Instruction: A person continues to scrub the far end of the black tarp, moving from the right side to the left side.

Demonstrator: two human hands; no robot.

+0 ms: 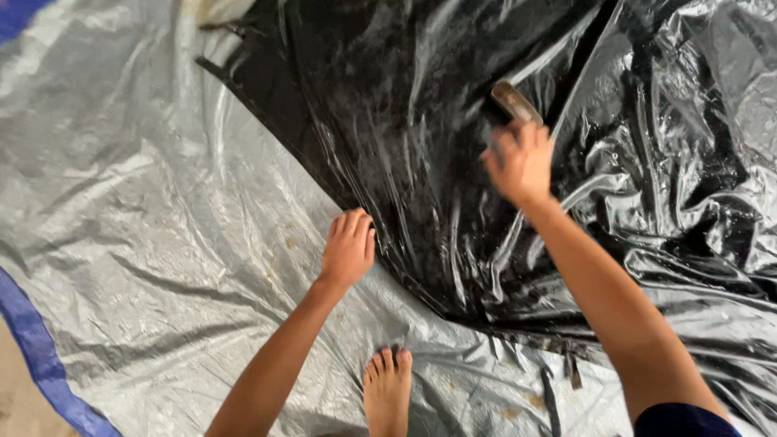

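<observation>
Grey tarp (146, 202) covers the floor, with a wet black plastic sheet (453, 121) spread over its far right; it looks thin, floppy, slippery, best pinned flat at the edge. My left hand (348, 249) presses open-palmed on that edge, my right hand (520, 162) is closed around a brush (511, 101), my bare foot (387, 388) near.

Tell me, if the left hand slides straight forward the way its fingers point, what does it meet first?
The left hand lies flat on the silver tarp. Its fingertips already seem to reach the edge of the glossy black plastic sheet, so it would probably meet that first.
</observation>
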